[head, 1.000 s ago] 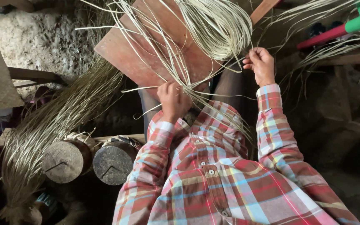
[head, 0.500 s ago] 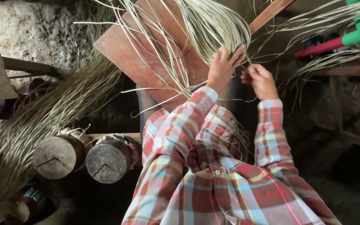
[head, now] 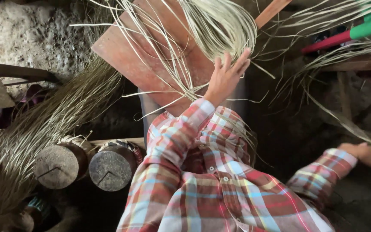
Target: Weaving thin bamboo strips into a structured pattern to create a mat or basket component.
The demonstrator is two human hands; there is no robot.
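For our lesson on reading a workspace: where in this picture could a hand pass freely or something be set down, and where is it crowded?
Bare board shows at its left corner, beside the pale rough ground. Dark open space lies between the left hand and the right hand. Crowded: the straw strands across the board's middle, and the fibre bundle by the two round wooden blocks.

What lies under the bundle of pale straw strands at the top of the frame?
A reddish wooden board lies under the pale straw strands, with the left hand pressed on them. The board's middle and far edge are covered by strands.
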